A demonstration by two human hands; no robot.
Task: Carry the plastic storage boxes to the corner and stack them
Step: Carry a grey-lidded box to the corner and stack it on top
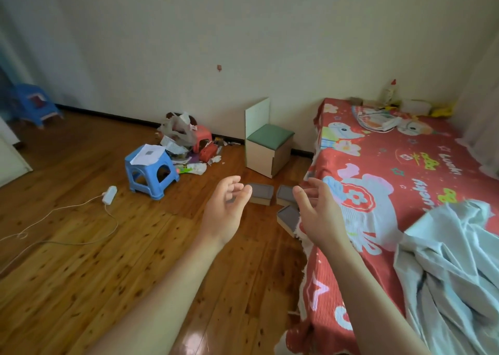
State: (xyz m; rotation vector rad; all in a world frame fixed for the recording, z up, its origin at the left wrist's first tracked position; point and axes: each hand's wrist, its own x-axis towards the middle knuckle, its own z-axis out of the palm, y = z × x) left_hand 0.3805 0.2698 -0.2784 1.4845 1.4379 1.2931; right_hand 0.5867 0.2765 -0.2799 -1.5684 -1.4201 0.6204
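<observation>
Soft, even daylight, moderately bright; source seems at 9 o'clock, where the frame washes pale. Glare patch on the wooden floor (189, 338) at 6 o'clock. Shadows faint. Wide-angle bending at the edges; blue chair (35, 105) at 9 o'clock smeared, corners soft.

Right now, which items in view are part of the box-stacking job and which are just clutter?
Job:
- left box, on the floor
- middle box, on the floor by the bed
- near box, tilted against the bed edge
- left hand and right hand, both empty

Clutter:
- blue stool
- rubbish pile
- small chair
- power adapter
- bed
</observation>
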